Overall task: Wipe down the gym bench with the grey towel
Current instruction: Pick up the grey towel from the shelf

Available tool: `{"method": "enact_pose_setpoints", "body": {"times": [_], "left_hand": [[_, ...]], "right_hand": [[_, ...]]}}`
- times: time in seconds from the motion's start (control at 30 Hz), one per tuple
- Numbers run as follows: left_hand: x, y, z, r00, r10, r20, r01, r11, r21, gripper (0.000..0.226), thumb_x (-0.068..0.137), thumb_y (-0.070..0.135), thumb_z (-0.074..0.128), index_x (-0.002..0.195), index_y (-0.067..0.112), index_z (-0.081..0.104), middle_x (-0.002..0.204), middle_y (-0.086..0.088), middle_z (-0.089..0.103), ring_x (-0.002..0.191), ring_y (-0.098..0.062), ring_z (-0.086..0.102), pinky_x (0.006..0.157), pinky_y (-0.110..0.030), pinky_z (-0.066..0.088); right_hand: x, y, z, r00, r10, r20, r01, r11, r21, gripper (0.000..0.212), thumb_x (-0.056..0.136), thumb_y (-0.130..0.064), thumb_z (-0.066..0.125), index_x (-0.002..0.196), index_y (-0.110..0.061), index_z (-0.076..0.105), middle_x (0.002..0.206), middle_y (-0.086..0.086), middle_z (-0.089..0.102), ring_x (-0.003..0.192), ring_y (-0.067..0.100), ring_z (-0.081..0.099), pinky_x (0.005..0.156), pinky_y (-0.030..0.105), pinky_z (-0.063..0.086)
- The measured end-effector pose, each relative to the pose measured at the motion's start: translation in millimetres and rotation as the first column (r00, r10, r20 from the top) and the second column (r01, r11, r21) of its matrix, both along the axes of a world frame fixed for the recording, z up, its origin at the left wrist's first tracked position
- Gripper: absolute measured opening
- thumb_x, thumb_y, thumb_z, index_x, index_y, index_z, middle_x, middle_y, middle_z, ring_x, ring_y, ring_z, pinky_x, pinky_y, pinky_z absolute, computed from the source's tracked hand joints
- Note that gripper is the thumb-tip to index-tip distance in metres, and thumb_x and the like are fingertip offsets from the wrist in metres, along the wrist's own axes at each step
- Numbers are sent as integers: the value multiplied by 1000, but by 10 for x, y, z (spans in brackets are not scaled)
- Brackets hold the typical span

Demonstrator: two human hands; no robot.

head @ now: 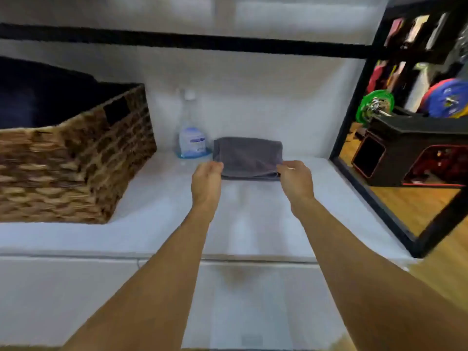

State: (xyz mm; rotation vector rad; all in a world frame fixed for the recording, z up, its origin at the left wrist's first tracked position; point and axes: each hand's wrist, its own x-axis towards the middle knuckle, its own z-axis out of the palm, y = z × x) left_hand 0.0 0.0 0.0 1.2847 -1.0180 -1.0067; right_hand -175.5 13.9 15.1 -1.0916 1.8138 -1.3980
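Note:
A folded grey towel lies at the back of a white shelf. My left hand touches its front left corner, fingers curled at the edge. At the front right corner my right hand does the same. The frame is blurred, so I cannot see whether either hand has pinched the cloth. Off to the right, past the black shelf frame, stands a black padded gym bench with red trim.
A clear spray bottle with blue liquid stands just left of the towel. A woven basket with dark cloth inside fills the shelf's left side. A black frame post borders the right. Coloured weight plates sit behind the bench on wooden floor.

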Motion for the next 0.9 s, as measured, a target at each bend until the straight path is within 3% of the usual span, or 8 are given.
{"method": "enact_pose_setpoints", "body": {"times": [0.2, 0.3, 0.47, 0.53, 0.63, 0.73, 0.8, 0.9], "left_hand": [[-128, -944, -255, 946, -44, 320, -20, 981, 192, 73, 89, 58, 47, 142, 8, 36, 136, -14, 52, 122, -35, 50, 107, -46, 36], [-162, -1231, -315, 912, -81, 403, 2, 981, 192, 70, 89, 56, 47, 137, 5, 40, 131, -15, 55, 116, -32, 53, 110, -45, 33], [-40, -1001, -253, 940, -212, 269, 155, 964, 216, 42, 80, 37, 65, 109, 9, 54, 94, -8, 65, 85, -23, 62, 73, -31, 51], [51, -730, -206, 949, -251, 190, 195, 942, 272, 40, 72, 32, 68, 102, 6, 61, 89, -10, 68, 79, -23, 63, 61, -27, 47], [134, -224, 62, 945, -328, -16, 311, 878, 364, 38, 63, 22, 64, 98, 6, 64, 95, -14, 66, 84, -28, 62, 73, -32, 49], [150, 317, 496, 926, -319, -204, 377, 829, 414, 62, 68, 37, 77, 118, 6, 60, 111, -12, 69, 94, -29, 67, 78, -36, 55], [133, 672, 846, 936, -311, -162, 351, 818, 456, 86, 62, 51, 82, 127, 3, 52, 116, -13, 68, 98, -28, 68, 81, -37, 57], [72, 1298, 1436, 951, -298, -79, 300, 833, 465, 72, 65, 43, 82, 120, 2, 58, 106, -11, 72, 90, -26, 70, 68, -31, 56]], "right_hand": [[-143, -816, -361, 998, 2, -70, 6, 994, 113, 52, 91, -41, 58, 122, -1, 48, 105, 12, 57, 98, 31, 58, 89, 39, 48], [-134, -1037, -404, 993, 31, -110, -15, 989, 148, 32, 89, -24, 61, 108, 1, 58, 101, 18, 65, 94, 34, 62, 87, 42, 52], [-186, -679, -277, 994, 107, -35, -99, 981, 169, 11, 78, -16, 64, 74, -7, 58, 65, 8, 60, 59, 21, 57, 45, 22, 38], [-188, -423, -242, 983, 143, 117, -159, 977, 144, 1, 73, -4, 62, 72, -4, 61, 64, 8, 59, 59, 21, 57, 45, 20, 41], [-166, 101, -50, 932, 167, 323, -225, 962, 154, 25, 71, 13, 51, 58, -8, 54, 54, 3, 49, 46, 13, 50, 41, 19, 39], [-111, 742, 294, 912, 121, 391, -195, 969, 154, 28, 70, 14, 44, 58, -10, 51, 53, 2, 45, 45, 12, 46, 44, 22, 38], [-108, 1171, 623, 898, 89, 431, -166, 975, 146, 23, 72, 10, 46, 66, -11, 54, 56, 2, 48, 51, 13, 46, 46, 21, 39], [-144, 1834, 1200, 818, 77, 569, -180, 975, 127, 11, 72, -9, 61, 82, -12, 65, 72, 2, 67, 67, 22, 62, 59, 28, 53]]}}
